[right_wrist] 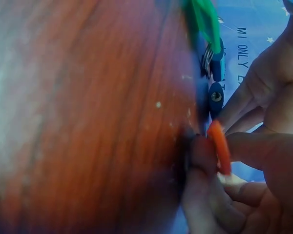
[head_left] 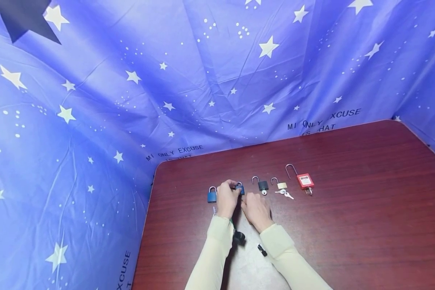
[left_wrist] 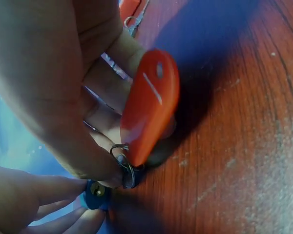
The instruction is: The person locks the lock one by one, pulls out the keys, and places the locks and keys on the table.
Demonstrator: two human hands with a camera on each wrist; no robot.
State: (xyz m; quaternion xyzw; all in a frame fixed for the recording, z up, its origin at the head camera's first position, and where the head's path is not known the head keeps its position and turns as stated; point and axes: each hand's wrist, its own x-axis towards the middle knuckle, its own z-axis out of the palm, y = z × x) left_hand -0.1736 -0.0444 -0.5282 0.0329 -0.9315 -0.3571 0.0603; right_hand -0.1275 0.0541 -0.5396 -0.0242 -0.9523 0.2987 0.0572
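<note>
My left hand (head_left: 227, 198) pinches a small blue padlock (head_left: 241, 188), whose keyhole end (left_wrist: 96, 191) faces toward me in the left wrist view. Close on its right, my right hand (head_left: 257, 209) holds a key by its dark head (left_wrist: 130, 179), just beside that keyhole. The blade is hidden, so I cannot tell whether it is in the lock. From the key's ring hangs an orange tag (left_wrist: 150, 107), which lies against the right-hand fingers. Left of my left hand stands another blue padlock (head_left: 212, 196), its shackle closed, with keys (head_left: 214, 210) below it.
A black padlock (head_left: 263, 185), a brass padlock (head_left: 282, 185) with keys and a red padlock (head_left: 305, 181) lie to the right, shackles open. A green tag (right_wrist: 205, 22) hangs by the other blue padlock. A starry blue curtain (head_left: 210, 80) borders the brown table (head_left: 366, 201).
</note>
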